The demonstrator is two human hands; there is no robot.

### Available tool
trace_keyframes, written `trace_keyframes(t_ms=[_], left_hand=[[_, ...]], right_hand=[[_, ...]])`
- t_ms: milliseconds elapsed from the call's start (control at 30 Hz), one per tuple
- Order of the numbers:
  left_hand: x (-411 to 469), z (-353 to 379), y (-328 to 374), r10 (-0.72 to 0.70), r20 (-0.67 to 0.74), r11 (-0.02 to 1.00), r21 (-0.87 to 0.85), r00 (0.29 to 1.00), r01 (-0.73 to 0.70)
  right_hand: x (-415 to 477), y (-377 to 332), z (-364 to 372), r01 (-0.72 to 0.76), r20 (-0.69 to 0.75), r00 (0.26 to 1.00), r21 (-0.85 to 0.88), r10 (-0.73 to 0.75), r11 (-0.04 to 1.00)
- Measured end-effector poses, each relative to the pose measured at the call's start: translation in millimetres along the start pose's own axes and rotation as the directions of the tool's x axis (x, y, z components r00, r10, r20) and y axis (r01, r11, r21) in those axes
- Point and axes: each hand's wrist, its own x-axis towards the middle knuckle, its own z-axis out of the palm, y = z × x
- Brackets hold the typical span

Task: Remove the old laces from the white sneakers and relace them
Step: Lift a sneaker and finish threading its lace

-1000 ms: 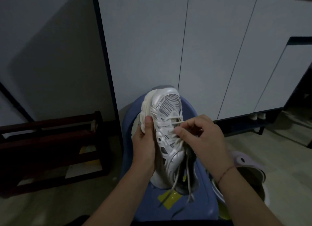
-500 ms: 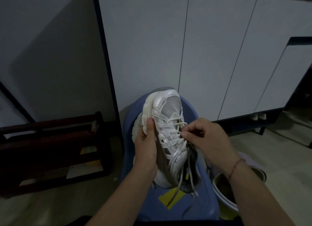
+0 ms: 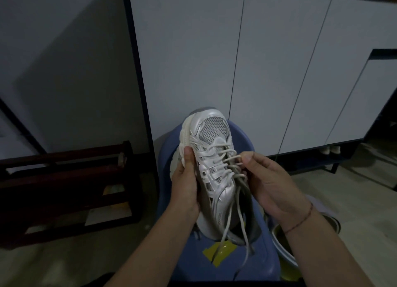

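The left hand (image 3: 185, 185) held the white sneaker (image 3: 211, 168) tight over a blue tub (image 3: 242, 263). The right hand (image 3: 270, 183) pinched a lace (image 3: 231, 159). A dark wooden rack (image 3: 64, 188) stood nearby.

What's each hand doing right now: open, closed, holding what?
Left hand: closed around the side of the white sneaker, holding it up.
Right hand: closed, pinching a loop of the lace.

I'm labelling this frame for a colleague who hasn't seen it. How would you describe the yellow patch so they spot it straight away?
Start at the blue plastic stool in the lower centre, under the white sneaker held by both hands. The yellow patch lies flat on the stool's seat just below the sneaker's heel, crossed by dangling lace ends. It is the only yellow thing on the blue surface.
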Motion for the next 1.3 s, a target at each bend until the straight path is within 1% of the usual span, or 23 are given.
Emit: trace_keyframes(t_ms=[67, 100, 167, 233, 300, 433, 467, 500, 567, 633, 700, 767, 833, 867, 933, 1033, 1100, 1233, 1300], left_hand=[[-2.1, -1.2, -0.7, 0.015, -0.006, 1.000, 0.023, 1.000, -0.015], [-2.3, -1.7, -0.9, 0.019, -0.014, 0.999, 0.028, 1.000, -0.018], [-1.7, -1.9, -0.4, 0.024, -0.040, 0.999, 0.029, 0.999, -0.023], [-0.9, -1.6, 0.2, 0.048, -0.055, 0.998, 0.034, 0.997, -0.046], [-1.3, -1.5, 0.6, 0.081, -0.061, 0.996, 0.032, 0.995, -0.080], [-5.2, -1.4, -0.9, 0.148, -0.069, 0.987, 0.071, 0.987, -0.143], [-6.5, -1.4, -1.4, 0.163, -0.064, 0.984, 0.086, 0.984, -0.158], [-8.1, -0.9, -1.7, 0.176, -0.064, 0.981, 0.098, 0.982, -0.170], [-12.7, 1.1, -1.1, 0.195, -0.053, 0.975, 0.118, 0.979, -0.188], [-15.7, 2.9, -2.1, 0.199, -0.035, 0.971, 0.140, 0.979, -0.193], [-18.0, 4.1, -2.4, 0.200, -0.031, 0.969, 0.154, 0.979, -0.193], [-18.0, 4.1, -3.2, 0.193, -0.047, 0.970, 0.159, 0.980, -0.183], [-16.0, 2.6, -4.8, 0.168, -0.073, 0.977, 0.146, 0.983, -0.156], [-14.6, 1.9, -4.9, 0.159, -0.088, 0.980, 0.135, 0.983, -0.146], [-12.8, 1.3, -3.0, 0.148, -0.111, 0.984, 0.115, 0.983, -0.135], [-10.1, -0.4, -1.5, 0.163, -0.115, 0.986, 0.066, 0.980, -0.156], [-8.8, -2.5, -1.9, 0.151, -0.091, 0.988, 0.042, 0.984, -0.147], [-7.2, -3.7, -1.0, 0.135, -0.054, 0.990, 0.037, 0.989, -0.133], [-6.4, -3.8, 2.5, 0.137, -0.055, 0.990, 0.024, 0.989, -0.136]], right_hand=[[-0.2, -0.5, 3.0, 0.094, -0.049, 0.993, -0.205, -0.106, 0.974], [-0.6, -0.6, 4.2, 0.140, -0.063, 0.984, -0.323, -0.169, 0.936], [-1.5, -0.2, 3.5, 0.204, -0.068, 0.959, -0.511, -0.275, 0.835], [-3.1, -0.4, 3.3, 0.241, -0.044, 0.935, -0.646, -0.351, 0.724], [-5.6, -0.5, 3.9, 0.240, -0.022, 0.921, -0.755, -0.390, 0.610], [-7.5, -2.1, 5.5, 0.123, -0.057, 0.925, -0.890, -0.375, 0.439], [-7.8, -0.7, 6.8, 0.096, -0.064, 0.928, -0.911, -0.367, 0.401], [-8.2, 1.7, 8.4, 0.082, -0.073, 0.929, -0.916, -0.363, 0.393], [-9.4, 8.3, 12.3, 0.075, -0.105, 0.920, -0.899, -0.378, 0.432], [-10.1, 14.9, 16.4, 0.076, -0.164, 0.901, -0.851, -0.402, 0.519], [-9.1, 19.7, 19.1, 0.093, -0.243, 0.887, -0.738, -0.392, 0.668], [-7.7, 22.9, 19.2, 0.099, -0.302, 0.894, -0.585, -0.330, 0.805], [-7.6, 24.4, 19.1, 0.119, -0.308, 0.908, -0.462, -0.285, 0.879], [-8.3, 24.6, 20.1, 0.140, -0.289, 0.914, -0.435, -0.285, 0.890], [-9.8, 24.0, 21.9, 0.198, -0.204, 0.927, -0.447, -0.316, 0.872], [-11.4, 21.7, 24.1, 0.299, -0.003, 0.938, -0.498, -0.347, 0.814], [-12.0, 19.4, 24.8, 0.339, 0.090, 0.936, -0.495, -0.341, 0.800], [-12.4, 16.7, 22.2, 0.393, 0.225, 0.919, -0.490, -0.323, 0.778], [-12.3, 15.6, 21.9, 0.398, 0.253, 0.916, -0.479, -0.311, 0.782]])
